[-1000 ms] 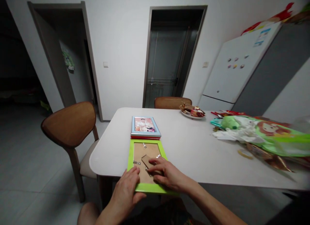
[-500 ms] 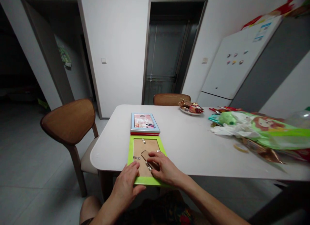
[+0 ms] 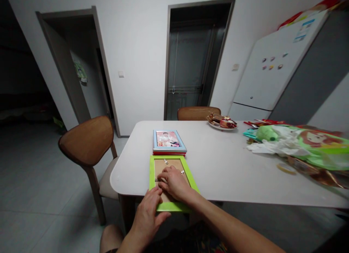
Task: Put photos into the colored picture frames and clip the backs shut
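A green picture frame [image 3: 194, 184] lies back side up at the table's front edge, its brown backing board [image 3: 174, 163] and small metal clips showing. My left hand [image 3: 149, 209] rests on the frame's lower left edge, thumb spread away from the fingers. Over the middle of the backing lies my right hand [image 3: 176, 184], fingers bent together near the left clip; what its fingertips touch is hidden. Just beyond the green frame, a light blue frame [image 3: 182, 149] with a pink picture lies on top of something red.
The white table [image 3: 218, 173] bears a plate [image 3: 223, 127] at its far edge. On the right are a green plastic package [image 3: 321, 144], white tissue [image 3: 268, 147] and a tape roll [image 3: 286, 169]. Wooden chairs stand at the left [image 3: 88, 142] and behind [image 3: 198, 113].
My right hand has moved left across the backing, from the lower clip toward the left one, and now covers the stand. The whole view has shifted slightly.
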`<state>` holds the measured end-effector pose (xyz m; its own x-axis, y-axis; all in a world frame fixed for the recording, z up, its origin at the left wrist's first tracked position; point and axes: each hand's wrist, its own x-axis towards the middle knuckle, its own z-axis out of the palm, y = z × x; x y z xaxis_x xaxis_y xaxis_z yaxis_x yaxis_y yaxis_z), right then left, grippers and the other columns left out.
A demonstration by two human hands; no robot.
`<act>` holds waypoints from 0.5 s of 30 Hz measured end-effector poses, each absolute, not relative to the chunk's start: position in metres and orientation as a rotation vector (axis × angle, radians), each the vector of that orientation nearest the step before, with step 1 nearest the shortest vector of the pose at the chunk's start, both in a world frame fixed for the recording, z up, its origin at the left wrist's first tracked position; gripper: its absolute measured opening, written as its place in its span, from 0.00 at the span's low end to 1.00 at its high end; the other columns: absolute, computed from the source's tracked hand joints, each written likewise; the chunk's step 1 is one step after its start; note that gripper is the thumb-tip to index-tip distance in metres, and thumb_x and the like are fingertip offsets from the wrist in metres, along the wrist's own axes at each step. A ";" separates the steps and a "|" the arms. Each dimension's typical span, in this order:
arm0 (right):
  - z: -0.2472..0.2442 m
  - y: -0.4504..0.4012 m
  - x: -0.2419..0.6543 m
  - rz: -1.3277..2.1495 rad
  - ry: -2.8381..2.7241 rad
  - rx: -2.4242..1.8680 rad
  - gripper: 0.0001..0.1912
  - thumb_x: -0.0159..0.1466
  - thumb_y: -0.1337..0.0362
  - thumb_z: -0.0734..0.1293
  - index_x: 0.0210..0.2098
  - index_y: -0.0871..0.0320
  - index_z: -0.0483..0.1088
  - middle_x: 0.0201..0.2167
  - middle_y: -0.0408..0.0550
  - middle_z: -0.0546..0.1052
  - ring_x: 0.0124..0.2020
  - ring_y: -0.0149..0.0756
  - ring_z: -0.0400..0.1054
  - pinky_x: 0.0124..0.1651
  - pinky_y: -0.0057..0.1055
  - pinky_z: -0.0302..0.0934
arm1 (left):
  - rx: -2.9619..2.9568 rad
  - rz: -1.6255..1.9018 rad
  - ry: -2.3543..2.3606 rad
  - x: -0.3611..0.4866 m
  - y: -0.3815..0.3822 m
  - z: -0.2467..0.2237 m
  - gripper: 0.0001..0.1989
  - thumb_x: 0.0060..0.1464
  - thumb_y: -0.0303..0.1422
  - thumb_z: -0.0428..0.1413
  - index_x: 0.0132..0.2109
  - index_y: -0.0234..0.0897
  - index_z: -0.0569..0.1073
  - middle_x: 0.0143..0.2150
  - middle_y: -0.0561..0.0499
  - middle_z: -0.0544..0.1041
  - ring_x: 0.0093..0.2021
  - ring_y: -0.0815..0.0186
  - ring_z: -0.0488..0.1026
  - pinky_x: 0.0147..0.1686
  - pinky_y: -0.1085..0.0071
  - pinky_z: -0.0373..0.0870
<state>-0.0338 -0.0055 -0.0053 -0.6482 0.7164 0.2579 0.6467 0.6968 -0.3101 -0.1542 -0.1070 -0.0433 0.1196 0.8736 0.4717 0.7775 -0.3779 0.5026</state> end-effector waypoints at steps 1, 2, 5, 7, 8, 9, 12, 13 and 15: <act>-0.005 -0.005 -0.037 0.260 -2.528 -1.112 0.10 0.56 0.62 0.60 0.32 0.55 0.72 0.32 0.47 0.71 0.37 0.35 0.59 0.38 0.30 0.50 | 2.244 1.099 1.662 -0.154 -0.107 -0.043 0.16 0.40 0.27 0.58 0.40 0.37 0.67 0.48 0.46 0.70 0.52 0.58 0.63 0.51 0.56 0.61; -0.005 -0.005 -0.040 0.247 -2.513 -1.155 0.10 0.56 0.61 0.60 0.31 0.55 0.72 0.31 0.48 0.71 0.37 0.36 0.59 0.38 0.30 0.49 | 2.238 1.093 1.653 -0.153 -0.107 -0.043 0.15 0.41 0.27 0.58 0.40 0.37 0.67 0.48 0.46 0.70 0.52 0.58 0.62 0.51 0.56 0.60; -0.007 -0.004 -0.048 0.185 -2.477 -1.260 0.11 0.57 0.61 0.58 0.29 0.57 0.71 0.31 0.49 0.71 0.36 0.36 0.60 0.35 0.31 0.49 | 2.214 1.078 1.631 -0.153 -0.106 -0.041 0.17 0.41 0.27 0.57 0.42 0.37 0.66 0.49 0.45 0.69 0.52 0.58 0.62 0.51 0.55 0.59; -0.009 -0.003 -0.050 0.143 -2.456 -1.318 0.11 0.56 0.61 0.58 0.29 0.57 0.70 0.31 0.49 0.71 0.35 0.36 0.61 0.34 0.31 0.48 | 2.201 1.078 1.614 -0.154 -0.103 -0.041 0.19 0.40 0.26 0.57 0.44 0.37 0.66 0.49 0.45 0.69 0.52 0.58 0.62 0.51 0.55 0.59; -0.011 -0.002 -0.051 0.130 -2.444 -1.345 0.10 0.56 0.61 0.58 0.29 0.57 0.70 0.31 0.49 0.71 0.34 0.36 0.61 0.33 0.31 0.47 | 2.198 1.081 1.606 -0.154 -0.102 -0.041 0.20 0.40 0.26 0.57 0.44 0.37 0.66 0.49 0.45 0.69 0.52 0.58 0.62 0.51 0.56 0.59; -0.012 -0.001 -0.052 0.124 -2.431 -1.370 0.10 0.55 0.61 0.59 0.29 0.57 0.70 0.31 0.48 0.71 0.34 0.36 0.62 0.33 0.31 0.47 | 2.195 1.085 1.601 -0.154 -0.101 -0.041 0.20 0.40 0.26 0.58 0.44 0.37 0.66 0.48 0.45 0.69 0.52 0.58 0.62 0.51 0.56 0.60; -0.015 0.002 -0.053 0.124 -2.401 -1.417 0.09 0.54 0.62 0.59 0.28 0.56 0.69 0.31 0.47 0.72 0.33 0.36 0.63 0.32 0.30 0.46 | 2.189 1.099 1.601 -0.152 -0.099 -0.043 0.22 0.38 0.25 0.59 0.44 0.36 0.66 0.47 0.44 0.70 0.52 0.58 0.62 0.50 0.58 0.61; -0.016 0.003 -0.053 0.123 -2.389 -1.439 0.08 0.54 0.63 0.59 0.29 0.56 0.69 0.30 0.47 0.72 0.33 0.35 0.63 0.32 0.30 0.46 | 2.186 1.106 1.608 -0.150 -0.099 -0.044 0.23 0.38 0.25 0.59 0.45 0.35 0.66 0.47 0.44 0.70 0.51 0.58 0.63 0.50 0.58 0.61; -0.017 0.006 -0.052 0.131 -2.365 -1.488 0.09 0.54 0.65 0.58 0.29 0.57 0.69 0.30 0.47 0.73 0.32 0.35 0.64 0.31 0.29 0.46 | 2.183 1.115 1.622 -0.147 -0.099 -0.046 0.24 0.38 0.25 0.59 0.46 0.35 0.65 0.47 0.43 0.70 0.51 0.57 0.63 0.51 0.57 0.61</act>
